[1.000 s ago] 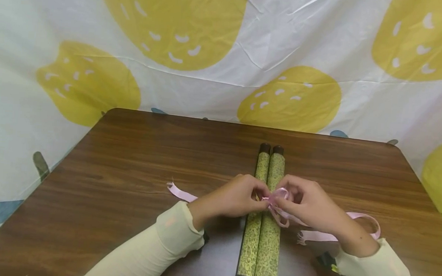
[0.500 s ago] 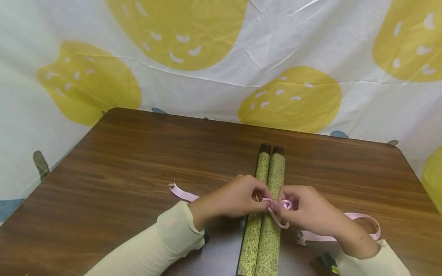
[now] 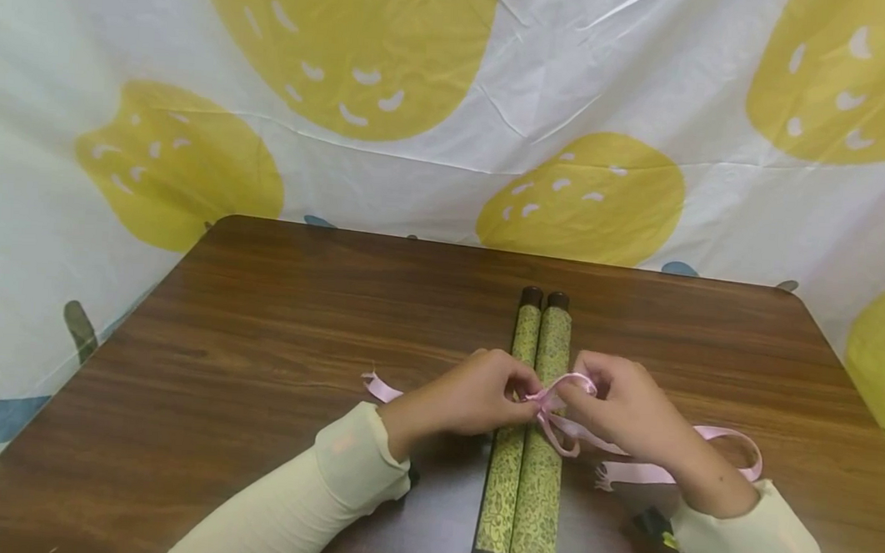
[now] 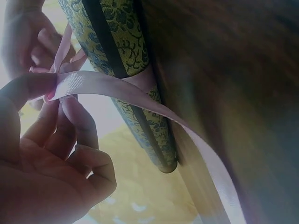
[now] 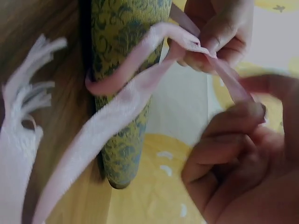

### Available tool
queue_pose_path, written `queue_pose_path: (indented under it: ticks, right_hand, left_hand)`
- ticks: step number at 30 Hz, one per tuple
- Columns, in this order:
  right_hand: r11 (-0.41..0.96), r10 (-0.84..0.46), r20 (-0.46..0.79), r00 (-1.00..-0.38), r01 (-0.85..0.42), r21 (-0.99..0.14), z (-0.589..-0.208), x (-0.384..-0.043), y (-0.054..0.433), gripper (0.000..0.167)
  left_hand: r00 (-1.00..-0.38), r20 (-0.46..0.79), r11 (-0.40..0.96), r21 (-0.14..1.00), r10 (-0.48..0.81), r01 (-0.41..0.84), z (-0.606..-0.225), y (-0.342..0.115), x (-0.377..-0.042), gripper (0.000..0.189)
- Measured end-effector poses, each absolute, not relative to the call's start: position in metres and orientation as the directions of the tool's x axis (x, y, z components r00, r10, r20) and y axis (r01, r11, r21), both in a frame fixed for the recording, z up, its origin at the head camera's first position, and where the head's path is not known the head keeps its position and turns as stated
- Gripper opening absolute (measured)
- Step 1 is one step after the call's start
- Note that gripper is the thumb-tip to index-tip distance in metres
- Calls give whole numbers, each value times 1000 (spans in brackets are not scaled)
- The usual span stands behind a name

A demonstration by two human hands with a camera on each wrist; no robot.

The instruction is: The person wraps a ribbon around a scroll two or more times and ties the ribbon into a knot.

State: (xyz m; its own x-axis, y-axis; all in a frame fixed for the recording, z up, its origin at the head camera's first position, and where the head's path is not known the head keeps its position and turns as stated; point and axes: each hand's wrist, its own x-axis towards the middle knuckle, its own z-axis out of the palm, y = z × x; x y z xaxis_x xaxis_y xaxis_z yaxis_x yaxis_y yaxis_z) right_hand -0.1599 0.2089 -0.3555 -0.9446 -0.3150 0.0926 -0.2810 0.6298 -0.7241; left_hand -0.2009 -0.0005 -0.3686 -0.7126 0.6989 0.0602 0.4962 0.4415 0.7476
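Note:
Two rolled scrolls (image 3: 538, 482) in green-gold patterned cloth lie side by side on the table, dark knobs at their ends. A pink ribbon (image 4: 100, 84) passes around at least one roll, as the left wrist view shows. Above the scrolls my left hand (image 3: 474, 395) pinches the ribbon between thumb and index finger at its gathered crossing. My right hand (image 3: 627, 407) pinches a raised part of the ribbon just to the right. A small ribbon loop hangs below the crossing. In the right wrist view a ribbon tail (image 5: 110, 114) slants down past the scroll. My fingers partly hide the crossing.
The brown wooden table (image 3: 321, 303) ends at a white curtain (image 3: 417, 187) with yellow fruit prints. A frayed ribbon end (image 3: 631, 474) and a curl of ribbon lie by my right wrist. Another ribbon end (image 3: 382, 389) shows beside my left forearm.
My right hand dipped toward the crossing, then moved back up and right, drawing the ribbon out between the hands. The left ribbon end slid right. My left hand has stayed nearly still.

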Motion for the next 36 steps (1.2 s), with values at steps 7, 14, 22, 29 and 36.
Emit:
queue_pose_path:
  ticks: [7,14,22,29,36]
  right_hand:
    - [722,-290,194,-937,-347,-598,-360,-160,206,37]
    - [728,-105,216,-971,-223,-648,-354,-162,207,39]
    - [719,-106,290,-951,-275,-638,-352,-168,219,19]
    - [640,-551,-55,-833,-379,-668,-342,-160,236,52]
    - [685,-464,79,-883,-414,-599,-349,-155,212,19]
  left_hand:
    - [-704,65,444,735,707,513,-369,-1,-200,5]
    - [-709,56,447,741,703,502,-369,-1,-200,6]
    - [-709,46,454,738,704,499,-369,-1,-201,5]
    - [-705,43,472,714,708,518,-368,-1,-200,6]
    - [-702,39,487,692,711,533,-369,0,-200,6]
